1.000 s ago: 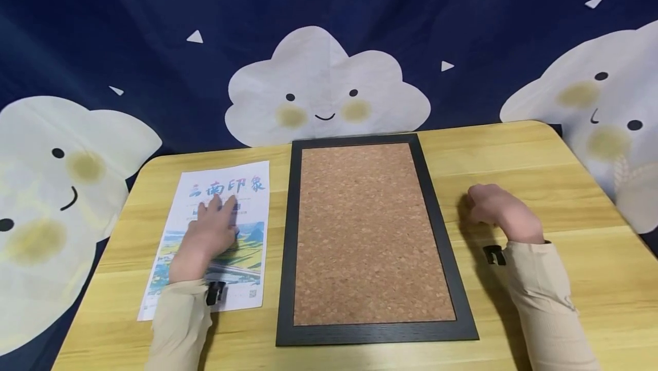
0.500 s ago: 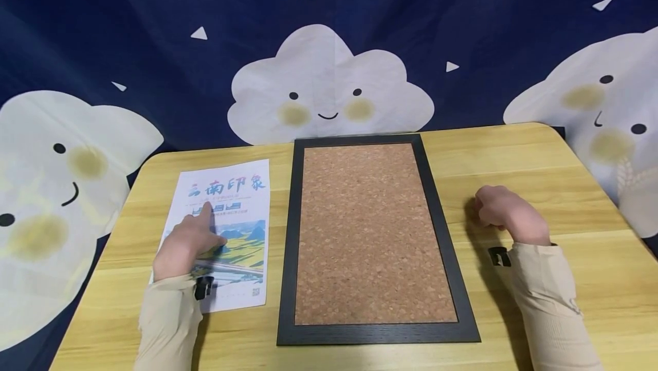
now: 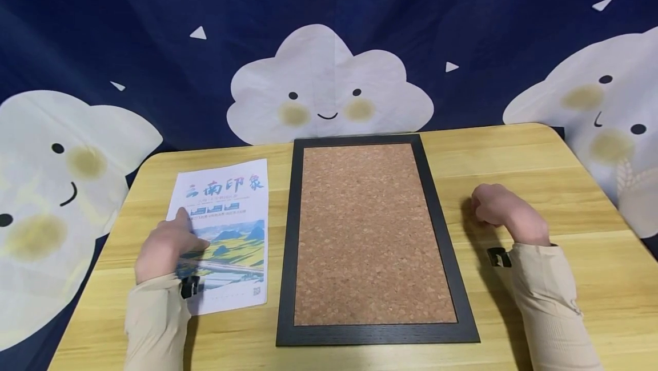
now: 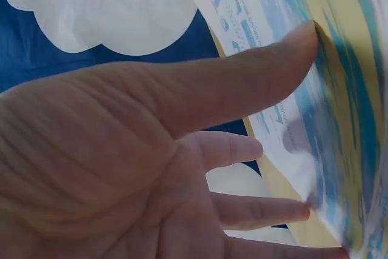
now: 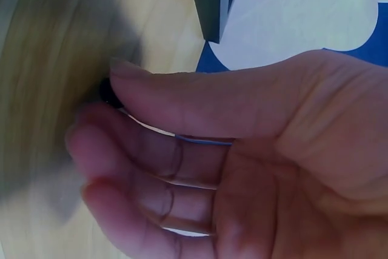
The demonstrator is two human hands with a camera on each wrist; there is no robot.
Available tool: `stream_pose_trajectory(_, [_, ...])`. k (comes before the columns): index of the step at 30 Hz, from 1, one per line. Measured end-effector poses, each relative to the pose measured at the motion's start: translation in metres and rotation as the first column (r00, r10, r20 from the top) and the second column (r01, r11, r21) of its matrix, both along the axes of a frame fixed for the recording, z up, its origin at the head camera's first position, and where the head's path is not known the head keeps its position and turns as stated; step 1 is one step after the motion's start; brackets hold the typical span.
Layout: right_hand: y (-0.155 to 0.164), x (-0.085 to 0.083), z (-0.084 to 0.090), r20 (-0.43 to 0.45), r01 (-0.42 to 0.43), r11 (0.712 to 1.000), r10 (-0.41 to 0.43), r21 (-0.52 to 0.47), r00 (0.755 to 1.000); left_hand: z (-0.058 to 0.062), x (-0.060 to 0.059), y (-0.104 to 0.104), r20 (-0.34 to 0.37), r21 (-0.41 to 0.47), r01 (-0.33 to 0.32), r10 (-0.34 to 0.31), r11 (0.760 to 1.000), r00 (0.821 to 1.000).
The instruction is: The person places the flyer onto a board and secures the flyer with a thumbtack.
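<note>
A printed poster (image 3: 231,228) with a landscape picture lies flat on the wooden table (image 3: 540,154), left of a black-framed cork board (image 3: 372,228). My left hand (image 3: 164,242) is at the poster's left edge. In the left wrist view its thumb (image 4: 267,59) lies on top of the poster (image 4: 339,89) and its fingertips (image 4: 291,210) reach the paper's edge from below. My right hand (image 3: 496,208) rests curled on the table right of the board. In the right wrist view its thumb (image 5: 182,98) and forefinger pinch a small dark object (image 5: 108,92).
A dark blue cloth with white smiling clouds (image 3: 329,91) hangs behind and around the table. The table's rounded corners are at the far left and far right. A corner of the board's frame (image 5: 209,1) shows beyond my right hand. Bare wood lies right of the board.
My left hand has slid from the poster's middle leftward and toward me to its left edge. My right hand has barely moved.
</note>
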State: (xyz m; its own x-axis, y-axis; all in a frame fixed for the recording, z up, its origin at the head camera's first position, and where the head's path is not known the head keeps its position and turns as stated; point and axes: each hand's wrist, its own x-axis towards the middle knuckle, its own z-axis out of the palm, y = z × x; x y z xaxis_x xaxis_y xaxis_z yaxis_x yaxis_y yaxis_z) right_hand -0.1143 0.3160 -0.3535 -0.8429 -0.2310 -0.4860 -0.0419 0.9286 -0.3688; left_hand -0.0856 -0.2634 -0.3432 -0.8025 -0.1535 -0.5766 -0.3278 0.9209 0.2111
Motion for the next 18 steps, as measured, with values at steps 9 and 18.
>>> stream_pose_trajectory(9, [-0.001,-0.001,0.001,-0.067,-0.019,1.000,0.020,0.022,0.998,0.002,0.003,-0.002,-0.066,0.003,-0.031,0.031,1.000,0.997])
stream_pose_trajectory(18, [-0.003,-0.003,-0.001,-0.215,-0.041,0.999,0.042,0.010,0.976,0.016,0.005,0.006,-0.414,-0.082,0.067,-0.095,0.994,0.905])
